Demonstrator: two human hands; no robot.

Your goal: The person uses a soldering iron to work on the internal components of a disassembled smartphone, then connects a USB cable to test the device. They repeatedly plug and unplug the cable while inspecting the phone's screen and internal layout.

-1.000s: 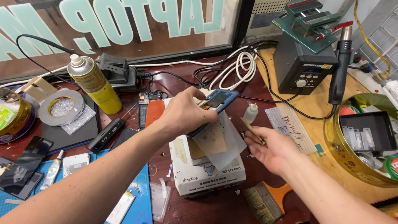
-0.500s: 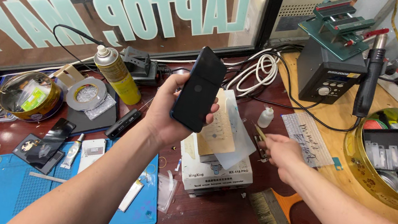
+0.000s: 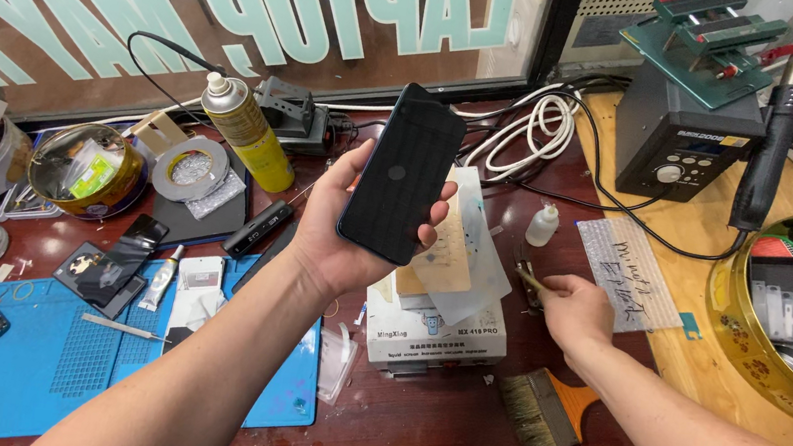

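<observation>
Cluttered dark-red table [image 3: 432, 424] set against a lettered shop window. Nearest the viewer: blue work mat [image 3: 77, 365] at 8 o'clock, brush [image 3: 540, 412] at 5 o'clock. Centre: white box-shaped machine [image 3: 438, 334]. Beyond it: yellow spray can [image 3: 246, 132] at 11 o'clock, black soldering station [image 3: 684, 137] at 1 o'clock. Left hand [image 3: 340, 231] closed around a dark phone [image 3: 403, 173], raised upright above the white machine. Right hand [image 3: 572, 310], at 3 o'clock of the phone, pinches tweezers [image 3: 526, 274] low over the table.

We count one dark phone [image 3: 403, 173], one yellow spray can [image 3: 248, 132], one tape roll [image 3: 189, 168], one brush [image 3: 543, 412], one small white bottle [image 3: 542, 225], two blue mats [image 3: 47, 362], and two round tins [image 3: 80, 176].
</observation>
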